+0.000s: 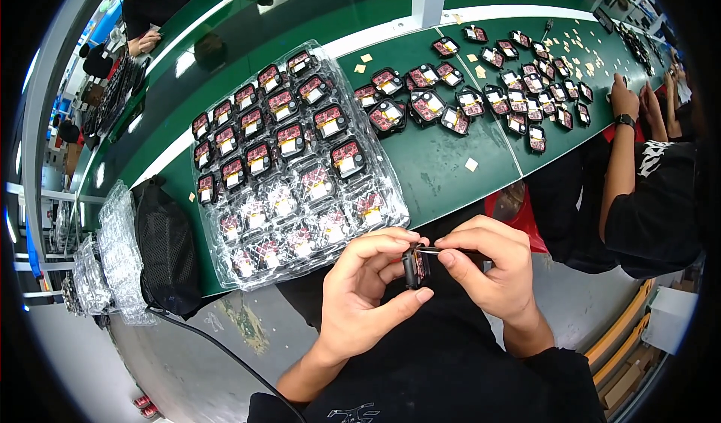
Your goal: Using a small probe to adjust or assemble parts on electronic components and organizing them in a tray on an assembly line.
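Observation:
My left hand [368,292] grips a small black square device [415,267] by its edges, thumb below and fingers above, just off the table's near edge. The device is tilted nearly edge-on, with part of its reddish face turned to the right. In my right hand [492,269] is a slim dark tool with a shiny metal tip, which looks like tweezers [430,249], pinched between thumb and fingers. Its tip meets the upper right edge of the device. The exact contact is too small to make out.
Left of centre, a clear plastic tray [390,175] bears rows of similar devices. More devices [428,105] lie loose on the green table [435,179], among small tan squares [471,165]. A black mesh bag [165,246] hangs at left. A co-worker [646,190] sits at right; another person is across.

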`<state>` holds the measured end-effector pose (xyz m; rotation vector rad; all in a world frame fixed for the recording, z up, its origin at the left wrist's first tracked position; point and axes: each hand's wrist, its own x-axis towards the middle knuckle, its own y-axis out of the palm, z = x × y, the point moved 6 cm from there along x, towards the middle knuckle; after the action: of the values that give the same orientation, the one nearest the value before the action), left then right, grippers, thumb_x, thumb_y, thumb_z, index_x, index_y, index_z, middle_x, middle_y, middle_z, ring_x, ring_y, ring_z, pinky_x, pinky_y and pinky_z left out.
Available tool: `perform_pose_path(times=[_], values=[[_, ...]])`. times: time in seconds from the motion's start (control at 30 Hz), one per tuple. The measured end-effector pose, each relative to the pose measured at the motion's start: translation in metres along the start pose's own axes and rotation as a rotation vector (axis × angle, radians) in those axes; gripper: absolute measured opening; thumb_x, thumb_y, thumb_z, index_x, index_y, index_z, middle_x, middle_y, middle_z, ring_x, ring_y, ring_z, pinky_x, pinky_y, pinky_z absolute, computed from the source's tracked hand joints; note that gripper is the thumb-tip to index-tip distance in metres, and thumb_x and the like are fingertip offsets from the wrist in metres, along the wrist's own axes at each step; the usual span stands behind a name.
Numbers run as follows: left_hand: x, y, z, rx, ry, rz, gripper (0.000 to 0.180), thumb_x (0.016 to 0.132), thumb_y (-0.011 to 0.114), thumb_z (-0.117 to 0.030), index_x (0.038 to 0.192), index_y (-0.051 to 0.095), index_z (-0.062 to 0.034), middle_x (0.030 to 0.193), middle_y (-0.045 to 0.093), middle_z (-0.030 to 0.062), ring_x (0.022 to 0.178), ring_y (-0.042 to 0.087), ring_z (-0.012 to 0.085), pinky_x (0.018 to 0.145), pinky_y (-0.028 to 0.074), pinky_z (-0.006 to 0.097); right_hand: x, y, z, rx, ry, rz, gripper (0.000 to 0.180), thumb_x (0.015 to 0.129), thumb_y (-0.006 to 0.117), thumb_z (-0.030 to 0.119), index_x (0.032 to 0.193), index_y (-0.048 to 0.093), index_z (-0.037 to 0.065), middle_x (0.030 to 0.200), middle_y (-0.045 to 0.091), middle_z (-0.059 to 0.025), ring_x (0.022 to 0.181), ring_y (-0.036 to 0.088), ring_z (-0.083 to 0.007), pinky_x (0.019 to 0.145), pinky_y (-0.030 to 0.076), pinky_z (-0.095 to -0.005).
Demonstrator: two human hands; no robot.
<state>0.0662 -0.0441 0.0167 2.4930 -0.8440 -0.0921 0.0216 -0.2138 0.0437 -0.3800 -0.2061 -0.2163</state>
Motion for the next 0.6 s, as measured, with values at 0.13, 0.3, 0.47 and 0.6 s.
perform_pose_path(times=[0.13,0.3,0.47,0.6], values=[[-0.0001,0.0009,-0.0004,-0.004,-0.004,-0.003,0.057,0.082,0.075,0.017,0.131,0.052,-0.0007,0.139,0.052,0.0181,0.132,0.056,0.0277,0.104,0.054,0.04,0.0005,-0.0007,0.0011,-0.017,-0.008,0.0,0.013,0.085,0.079,-0.001,0.096,0.074,-0.002,0.086,0.071,-0.011,0.065,0.066,-0.0161,0.054,0.05,-0.0272],[0.0001,0.0009,-0.0003,-0.004,-0.002,-0.005,0.057,0.082,0.075,0.017,0.131,0.052,-0.0006,0.139,0.052,0.0179,0.131,0.057,0.0275,0.104,0.054,0.04,0.0,-0.0011,0.0014,-0.018,-0.006,0.005,0.013,0.084,0.079,-0.001,0.096,0.074,-0.002,0.085,0.071,-0.0112,0.066,0.067,-0.017,0.055,0.051,-0.0276],[-0.0009,0.0025,0.0028,-0.013,-0.037,0.0,0.056,0.082,0.075,0.017,0.131,0.052,-0.0007,0.138,0.053,0.0179,0.132,0.056,0.0271,0.105,0.053,0.04,0.0005,0.0006,0.0013,-0.002,-0.002,0.015,0.012,0.085,0.079,-0.001,0.095,0.074,-0.001,0.085,0.072,-0.012,0.067,0.069,-0.0192,0.057,0.053,-0.0289],[-0.001,0.0004,0.0023,-0.015,-0.027,-0.005,0.056,0.082,0.074,0.017,0.131,0.052,-0.0008,0.139,0.052,0.0177,0.132,0.057,0.0268,0.105,0.053,0.04,0.0012,0.0012,0.0003,-0.005,-0.026,0.037,0.012,0.085,0.079,-0.001,0.095,0.074,-0.001,0.085,0.072,-0.0122,0.069,0.069,-0.021,0.058,0.053,-0.0297]])
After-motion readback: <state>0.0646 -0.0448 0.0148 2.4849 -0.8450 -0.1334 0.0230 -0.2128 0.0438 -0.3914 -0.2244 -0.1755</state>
